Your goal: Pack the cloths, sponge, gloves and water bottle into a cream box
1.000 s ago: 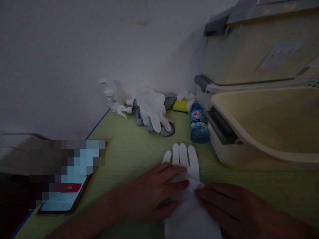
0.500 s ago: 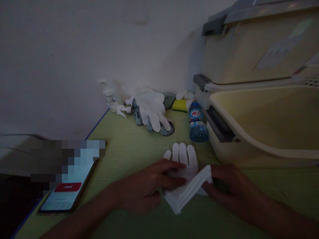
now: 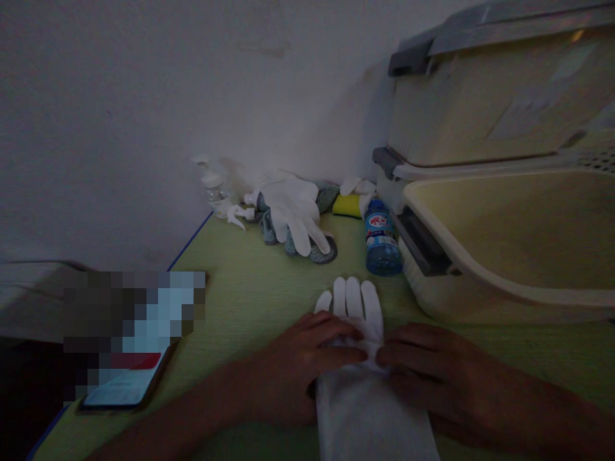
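Though dim, pale wall (image 3: 144,96) behind white glove (image 3: 372,410) on green table (image 3: 250,294).

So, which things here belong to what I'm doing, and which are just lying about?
Likely part of it:
- near white glove, touched by your left hand and right hand
- green tabletop beneath

Apparently just lying about:
- phone
- far white glove, on grey gloves
- yellow sponge
- blue bottle
- cream bin
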`<state>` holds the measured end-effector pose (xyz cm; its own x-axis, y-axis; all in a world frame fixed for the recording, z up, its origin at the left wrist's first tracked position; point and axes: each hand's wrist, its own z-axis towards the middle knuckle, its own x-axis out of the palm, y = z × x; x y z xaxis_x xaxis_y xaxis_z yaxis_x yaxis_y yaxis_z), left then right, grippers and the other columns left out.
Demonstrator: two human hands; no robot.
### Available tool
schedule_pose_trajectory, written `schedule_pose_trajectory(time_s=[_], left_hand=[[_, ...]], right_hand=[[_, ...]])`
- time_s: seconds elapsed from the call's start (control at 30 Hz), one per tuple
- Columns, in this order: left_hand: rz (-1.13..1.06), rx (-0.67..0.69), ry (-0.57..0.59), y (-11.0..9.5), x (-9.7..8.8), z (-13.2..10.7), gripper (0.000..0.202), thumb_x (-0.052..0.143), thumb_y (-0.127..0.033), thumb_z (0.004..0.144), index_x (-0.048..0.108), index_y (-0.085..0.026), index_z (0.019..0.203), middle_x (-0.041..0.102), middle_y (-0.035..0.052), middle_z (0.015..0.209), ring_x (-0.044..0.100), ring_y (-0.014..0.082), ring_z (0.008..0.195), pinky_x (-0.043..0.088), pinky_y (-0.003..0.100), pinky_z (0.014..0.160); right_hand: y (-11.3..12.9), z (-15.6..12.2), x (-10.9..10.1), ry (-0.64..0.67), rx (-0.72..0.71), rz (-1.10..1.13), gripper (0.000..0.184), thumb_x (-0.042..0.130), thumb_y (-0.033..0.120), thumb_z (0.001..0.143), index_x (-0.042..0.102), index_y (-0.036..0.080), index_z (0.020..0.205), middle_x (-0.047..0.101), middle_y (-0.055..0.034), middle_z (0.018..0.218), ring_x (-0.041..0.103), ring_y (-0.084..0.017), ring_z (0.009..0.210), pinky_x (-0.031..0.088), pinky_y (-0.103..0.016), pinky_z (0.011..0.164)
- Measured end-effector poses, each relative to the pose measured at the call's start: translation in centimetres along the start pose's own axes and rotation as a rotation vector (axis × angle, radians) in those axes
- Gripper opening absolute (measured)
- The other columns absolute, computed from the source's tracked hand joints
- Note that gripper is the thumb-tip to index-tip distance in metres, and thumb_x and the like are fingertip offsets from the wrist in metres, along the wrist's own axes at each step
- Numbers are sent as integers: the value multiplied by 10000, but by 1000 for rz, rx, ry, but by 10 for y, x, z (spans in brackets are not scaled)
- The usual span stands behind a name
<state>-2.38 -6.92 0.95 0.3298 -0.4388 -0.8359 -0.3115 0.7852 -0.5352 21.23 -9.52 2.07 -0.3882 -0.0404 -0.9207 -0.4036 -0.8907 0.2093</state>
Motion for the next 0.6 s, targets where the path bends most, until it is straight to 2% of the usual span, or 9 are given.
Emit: schedule_pose_trajectory(time_s=[0.1, 0.2, 0.3, 0.43, 0.5, 0.6], left_hand=[[-177, -88, 94, -3, -14, -2, 655, 663, -152, 619, 477, -128, 1247, 470, 124, 1341, 397, 246, 1263, 296, 376, 1082], [-286, -137, 152, -8, -25, -3, 629, 520, -37, 663, 435, -130, 1280, 455, 110, 1373, 361, 214, 1300, 251, 387, 1105], [-312, -235, 28, -15, -19, 4, 434, 388, -30, 798, 502, -149, 1199, 554, 90, 1253, 454, 166, 1208, 324, 342, 1048], [-228, -347, -189, -22, 8, 17, 167, 442, -151, 876, 590, -160, 953, 616, 57, 993, 537, 170, 985, 403, 320, 906], [-198, -371, -248, -22, 19, 21, 138, 443, -161, 882, 581, -167, 882, 602, 41, 926, 526, 170, 924, 405, 324, 854], [-194, -407, -299, -22, 27, 21, 133, 457, -103, 838, 554, -172, 898, 590, 30, 896, 508, 168, 880, 389, 336, 828]], right_hand=[[0, -1, -2, 9, -69, -39, 429, 248, 176, 967, 605, 168, 729, 620, -5, 691, 501, -150, 626, 378, -304, 596], [2, -2, -3, 49, -87, -28, 512, 162, 156, 974, 610, 165, 727, 607, 1, 666, 473, -138, 573, 352, -312, 583], [6, -5, -2, 110, -88, -19, 473, 205, 133, 960, 626, 163, 747, 599, -3, 670, 460, -135, 559, 332, -316, 554], [13, -9, 0, 117, -61, -86, 318, 364, 68, 871, 634, 168, 736, 607, -16, 660, 473, -156, 578, 329, -323, 538], [16, -10, 0, 120, -57, -120, 278, 407, 48, 827, 632, 173, 722, 611, -16, 651, 480, -160, 575, 330, -324, 532], [17, -11, 1, 146, -67, -147, 243, 442, 52, 800, 626, 178, 705, 610, -16, 639, 476, -156, 552, 326, -317, 521]])
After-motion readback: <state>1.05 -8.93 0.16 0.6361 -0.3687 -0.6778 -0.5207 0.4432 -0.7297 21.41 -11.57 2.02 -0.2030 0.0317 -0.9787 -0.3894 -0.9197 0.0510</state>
